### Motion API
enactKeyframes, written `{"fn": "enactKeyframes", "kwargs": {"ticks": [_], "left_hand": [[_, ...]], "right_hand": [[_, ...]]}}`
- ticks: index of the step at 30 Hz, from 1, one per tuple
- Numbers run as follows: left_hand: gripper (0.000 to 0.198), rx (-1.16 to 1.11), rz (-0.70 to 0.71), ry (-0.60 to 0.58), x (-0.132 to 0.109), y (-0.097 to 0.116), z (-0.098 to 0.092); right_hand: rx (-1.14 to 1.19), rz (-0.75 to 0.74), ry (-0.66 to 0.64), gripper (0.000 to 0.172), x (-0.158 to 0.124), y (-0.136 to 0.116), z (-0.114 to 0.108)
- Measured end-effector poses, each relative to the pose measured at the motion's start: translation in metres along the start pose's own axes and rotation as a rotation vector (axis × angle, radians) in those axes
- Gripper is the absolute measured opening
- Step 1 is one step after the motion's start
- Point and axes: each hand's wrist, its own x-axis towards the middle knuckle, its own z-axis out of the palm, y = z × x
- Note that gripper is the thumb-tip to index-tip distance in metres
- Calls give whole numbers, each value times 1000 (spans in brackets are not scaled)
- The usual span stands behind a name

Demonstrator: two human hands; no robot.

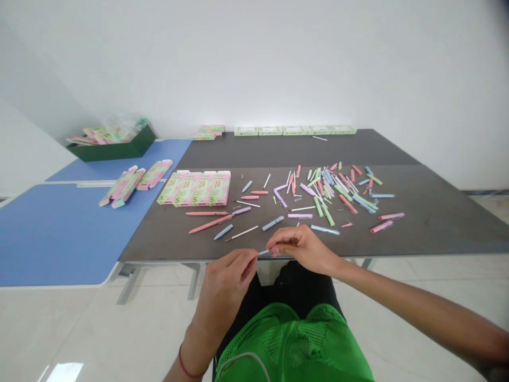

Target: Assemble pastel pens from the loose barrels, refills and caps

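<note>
From my remote view: a plain white wall [254, 69] runs across the back, with pale glossy floor tiles [421, 276] below and a bright patch of light [63, 371] on them. A dark grey tabletop [294, 151] adjoins a blue table [59, 239] on metal legs [129, 281].

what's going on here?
A seated person's right hand pinches a slim pen part at the near edge of a dark grey table, with the left hand close beside it. Pastel pen pieces lie scattered across the table. Four printed boxes sit side by side to their left, and more boxes lie on a blue table beyond. A green tray sits at the back left.
</note>
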Motion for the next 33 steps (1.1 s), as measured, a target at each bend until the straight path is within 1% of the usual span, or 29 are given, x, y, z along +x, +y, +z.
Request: {"fn": "enactKeyframes", "kwargs": {"ticks": [3, 8, 13, 18, 22, 25, 33], "left_hand": [[15, -1, -7, -6, 0, -1, 1], [15, -36, -22, 12, 0, -2, 4], [14, -52, -47, 28, 1, -1, 4], [15, -58, -64, -2, 0, -4, 5], [14, -62, -90, 4, 1, -5, 5], [15, -61, -71, 3, 3, -3, 4], [15, -55, -59, 4, 2, -2, 4]], "right_hand": [[16, 12, 5, 14, 0, 2, -1], [-7, -5, 8, 11, 0, 1, -2], [10, 10, -9, 12, 2, 0, -2], [33, 18, -6, 13, 2, 2, -1], [-10, 7, -5, 11, 0, 1, -1], [-26, 7, -4, 10, 0, 1, -1], [51, 65, -8, 15, 1, 2, 0]]}}
